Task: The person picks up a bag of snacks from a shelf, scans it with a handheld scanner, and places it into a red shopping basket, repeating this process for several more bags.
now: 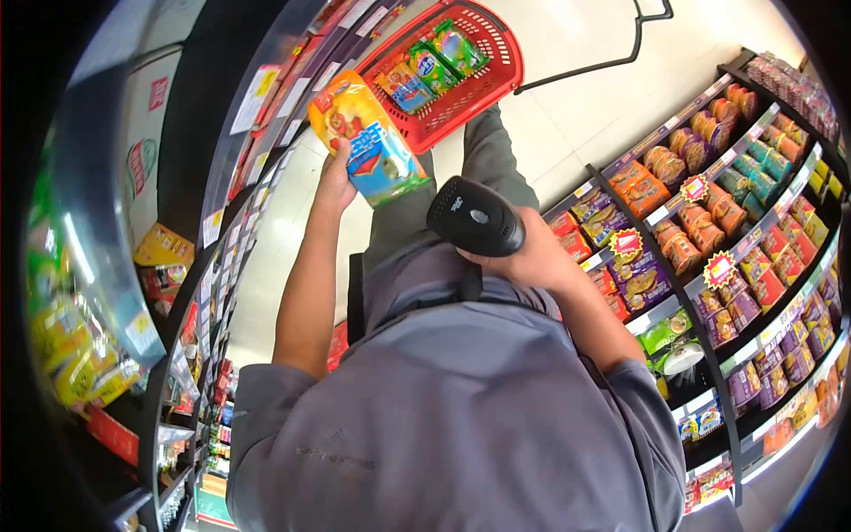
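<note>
My left hand (336, 180) grips the lower left edge of a yellow and blue snack packet (379, 152), lifted near the red shopping basket (508, 55). Inside that basket lie a small orange and blue packet (404, 87) and green packets (460, 48). My right hand (535, 252) is wrapped round the handle of a black barcode scanner (476, 216), in front of my waist. The scanner's head points left, toward the held packet but apart from it. Most of its handle is hidden by the head and my fingers.
Close along my left side runs a tall shelf with price labels (265, 89). To the right, tiered shelves hold rows of tubs and purple packets (642, 282). A thin black bar (581, 74) reaches out from the basket over the pale tiled floor (567, 115).
</note>
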Demonstrator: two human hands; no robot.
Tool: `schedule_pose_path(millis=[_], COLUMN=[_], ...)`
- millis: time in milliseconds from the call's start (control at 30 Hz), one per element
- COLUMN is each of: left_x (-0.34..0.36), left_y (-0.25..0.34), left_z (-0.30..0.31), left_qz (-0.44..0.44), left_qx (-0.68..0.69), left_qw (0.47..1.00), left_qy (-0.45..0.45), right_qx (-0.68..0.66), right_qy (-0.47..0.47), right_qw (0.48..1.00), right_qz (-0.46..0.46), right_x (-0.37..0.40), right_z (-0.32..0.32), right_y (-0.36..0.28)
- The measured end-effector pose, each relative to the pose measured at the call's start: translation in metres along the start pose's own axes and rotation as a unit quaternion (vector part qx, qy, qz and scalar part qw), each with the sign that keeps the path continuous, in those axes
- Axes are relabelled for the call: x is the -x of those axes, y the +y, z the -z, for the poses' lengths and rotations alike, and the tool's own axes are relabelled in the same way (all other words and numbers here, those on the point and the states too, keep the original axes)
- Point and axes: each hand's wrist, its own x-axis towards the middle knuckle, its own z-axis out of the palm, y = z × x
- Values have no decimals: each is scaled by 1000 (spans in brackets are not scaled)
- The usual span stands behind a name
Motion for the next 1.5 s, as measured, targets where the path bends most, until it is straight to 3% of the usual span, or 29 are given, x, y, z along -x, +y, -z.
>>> schedule_pose_path(millis=[133, 300, 433, 467, 533, 600, 667, 800, 833, 867, 933, 967, 1000, 1033, 1067, 1100, 1133, 1167, 1200, 1233, 1333, 1400, 1500], left_x=[-65, -152, -222, -241, -287, -325, -358, -394, -392, -390, -393, -384, -369, -344, -329, -312, -275, -255, -232, -203, -130, -96, -68], left_y=[-44, -102, -132, -136, -162, -178, -189, -204, -207, -205, -208, -212, -210, -191, -187, -191, -174, -166, -160, -150, -101, -69, -12], left_z=[2, 34, 55, 58, 73, 79, 80, 70, 63, 59, 71, 78, 75, 50, 59, 66, 31, 37, 37, 21, -41, -78, -143], left_qz=[0, 71, 123, 166, 133, 139, 170, 175, 160, 160, 210, 125, 57, 57, 82, 8, 65, 98, 120, 125, 151, 106, -31], left_qx=[2, -29, -27, -4, -23, -22, -7, -55, -166, -166, -404, -433, -535, -544, -473, -523, -475, -532, -527, -443, -398, -425, -404], left_qw=[1000, 987, 981, 980, 984, 986, 981, 971, 954, 954, 861, 873, 821, 824, 874, 849, 871, 839, 840, 886, 902, 897, 914], left_qy=[28, 138, 149, 112, 114, 92, 89, 153, 190, 191, 225, 188, 190, 147, 70, 71, 108, 67, 50, 59, 70, 70, 34], right_qx=[-23, -59, -75, -90, -94, -110, -121, -106, -97, -89, -105, -123, -125, -121, -117, -116, -114, -109, -103, -96, -98, -98, -88], right_qy=[22, 30, 58, 63, 63, 62, 72, 61, 63, 64, 73, 82, 80, 83, 88, 88, 90, 84, 78, 79, 84, 86, 92], right_qw=[999, 995, 990, 987, 985, 973, 971, 970, 970, 971, 971, 970, 972, 975, 978, 979, 981, 985, 988, 990, 992, 990, 988], right_qz=[21, -77, -101, -121, -132, -193, -196, -212, -212, -211, -202, -193, -183, -168, -152, -143, -126, -106, -84, -60, 8, 45, 82], right_x=[-21, -59, -82, -87, -96, -101, -108, -119, -119, -118, -112, -109, -106, -103, -100, -94, -88, -82, -76, -69, -47, -34, -14], right_z=[27, 60, 74, 79, 89, 94, 94, 99, 100, 101, 100, 98, 96, 96, 95, 95, 94, 94, 95, 96, 98, 99, 110], right_y=[33, 82, 122, 128, 145, 162, 178, 189, 190, 189, 189, 187, 182, 175, 167, 157, 147, 137, 125, 110, 79, 57, 20])
